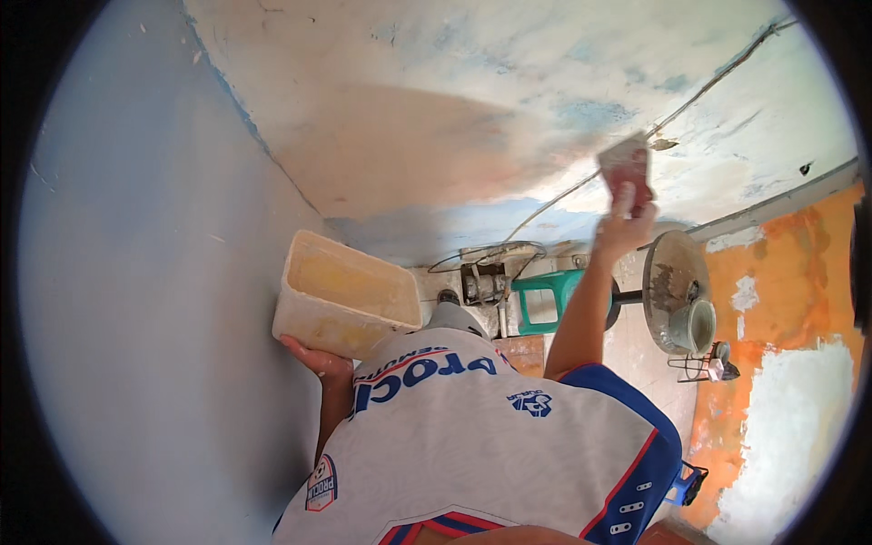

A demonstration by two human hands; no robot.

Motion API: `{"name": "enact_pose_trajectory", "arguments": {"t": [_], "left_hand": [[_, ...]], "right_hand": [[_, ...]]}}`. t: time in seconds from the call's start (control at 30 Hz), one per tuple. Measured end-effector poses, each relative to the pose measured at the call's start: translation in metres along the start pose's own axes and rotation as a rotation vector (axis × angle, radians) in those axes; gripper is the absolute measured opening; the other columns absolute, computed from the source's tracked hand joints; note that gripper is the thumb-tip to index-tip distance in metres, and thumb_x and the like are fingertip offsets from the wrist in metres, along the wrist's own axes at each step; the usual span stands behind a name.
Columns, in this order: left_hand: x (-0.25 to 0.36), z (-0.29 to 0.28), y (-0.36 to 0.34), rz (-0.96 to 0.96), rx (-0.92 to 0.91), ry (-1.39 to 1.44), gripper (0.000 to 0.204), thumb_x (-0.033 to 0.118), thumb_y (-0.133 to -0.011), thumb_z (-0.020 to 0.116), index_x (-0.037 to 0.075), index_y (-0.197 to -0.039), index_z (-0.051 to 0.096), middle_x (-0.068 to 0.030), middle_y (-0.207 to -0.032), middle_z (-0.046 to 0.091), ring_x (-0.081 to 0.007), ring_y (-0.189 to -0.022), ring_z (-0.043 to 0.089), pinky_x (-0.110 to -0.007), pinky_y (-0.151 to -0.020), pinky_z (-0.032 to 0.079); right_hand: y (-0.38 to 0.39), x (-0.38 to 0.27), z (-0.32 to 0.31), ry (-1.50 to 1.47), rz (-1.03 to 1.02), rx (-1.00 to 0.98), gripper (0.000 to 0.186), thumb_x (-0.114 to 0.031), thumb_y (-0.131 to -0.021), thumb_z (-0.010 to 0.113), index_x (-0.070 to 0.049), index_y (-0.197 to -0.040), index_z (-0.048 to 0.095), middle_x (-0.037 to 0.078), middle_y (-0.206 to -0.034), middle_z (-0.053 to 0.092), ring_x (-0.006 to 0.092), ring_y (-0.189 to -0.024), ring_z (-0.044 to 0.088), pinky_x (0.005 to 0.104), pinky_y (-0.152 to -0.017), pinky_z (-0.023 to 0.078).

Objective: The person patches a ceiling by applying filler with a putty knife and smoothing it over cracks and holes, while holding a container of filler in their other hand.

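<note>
My right hand [627, 222] grips a flat scraper [625, 159] with a red body and pale edge, slightly blurred, at the patchy white and pale-blue wall [400, 118] beside a long dark crack or cable line. My left hand [316, 354] holds a cream rectangular plastic container [345, 322] from underneath, at the lower left of the wall. Its inside is yellowish and smeared; whether anything lies in it I cannot tell.
A pale side wall [118, 272] is close on my left. Below are a pump-like device [483, 283] with cables, a green stool [536, 313] and a round table [672, 268] holding a grey bucket [693, 327]. An orange, white-patched wall [777, 272] stands at right.
</note>
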State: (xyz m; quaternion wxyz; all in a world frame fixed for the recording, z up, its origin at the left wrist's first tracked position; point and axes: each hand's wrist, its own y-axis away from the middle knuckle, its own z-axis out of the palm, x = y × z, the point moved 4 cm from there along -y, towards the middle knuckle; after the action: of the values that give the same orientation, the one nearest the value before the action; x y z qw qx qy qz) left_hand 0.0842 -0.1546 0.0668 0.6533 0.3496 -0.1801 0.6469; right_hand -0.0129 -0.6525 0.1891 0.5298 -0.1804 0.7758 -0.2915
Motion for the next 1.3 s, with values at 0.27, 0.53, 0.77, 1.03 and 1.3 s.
{"name": "enact_pose_trajectory", "arguments": {"t": [0.27,0.53,0.77,1.03,1.3], "left_hand": [[0.0,-0.003,-0.013,0.029,-0.044,-0.062,0.082,0.072,-0.098,0.033,0.013,-0.155,0.034,-0.0105,-0.158,0.036,-0.0308,-0.144,0.037,-0.046,-0.117,0.034],[0.002,-0.009,-0.005,0.037,-0.024,-0.048,0.083,0.073,-0.097,0.034,0.012,-0.154,0.036,-0.0111,-0.158,0.037,-0.0312,-0.144,0.037,-0.046,-0.118,0.032],[0.002,0.005,-0.008,0.019,-0.074,-0.083,0.084,0.073,-0.098,0.03,0.012,-0.155,0.034,-0.0108,-0.159,0.035,-0.031,-0.145,0.035,-0.046,-0.119,0.031],[0.004,0.003,-0.008,0.037,-0.044,-0.047,0.084,0.074,-0.097,0.034,0.01,-0.152,0.036,-0.0101,-0.155,0.038,-0.0293,-0.142,0.039,-0.045,-0.116,0.036],[-0.001,0.002,-0.015,0.053,-0.074,-0.038,0.086,0.074,-0.095,0.038,0.012,-0.154,0.034,-0.0102,-0.157,0.037,-0.0308,-0.144,0.038,-0.047,-0.116,0.035]], "right_hand": [[0.148,-0.131,0.134,-0.528,-0.214,-0.625,0.017,-0.012,-0.089,0.077,0.0,-0.099,0.071,0.012,-0.089,0.072,0.0213,-0.08,0.069,0.032,-0.076,0.054],[0.002,-0.028,0.048,-0.556,0.141,-0.002,0.018,-0.013,-0.097,0.068,0.002,-0.104,0.064,0.011,-0.1,0.07,0.0161,-0.087,0.066,0.0301,-0.076,0.058],[0.15,-0.121,0.098,-0.52,-0.329,-0.668,0.019,-0.011,-0.089,0.075,-0.002,-0.106,0.072,0.012,-0.092,0.073,0.0206,-0.084,0.071,0.0325,-0.077,0.054],[0.019,-0.016,0.087,-0.508,0.069,-0.229,0.021,-0.017,-0.096,0.071,0.001,-0.107,0.068,0.008,-0.1,0.07,0.0156,-0.089,0.067,0.0295,-0.08,0.056],[0.081,-0.053,0.065,-0.445,0.202,-0.436,0.024,-0.013,-0.091,0.076,-0.003,-0.112,0.07,0.007,-0.107,0.072,0.0171,-0.094,0.066,0.0326,-0.084,0.054]]}}
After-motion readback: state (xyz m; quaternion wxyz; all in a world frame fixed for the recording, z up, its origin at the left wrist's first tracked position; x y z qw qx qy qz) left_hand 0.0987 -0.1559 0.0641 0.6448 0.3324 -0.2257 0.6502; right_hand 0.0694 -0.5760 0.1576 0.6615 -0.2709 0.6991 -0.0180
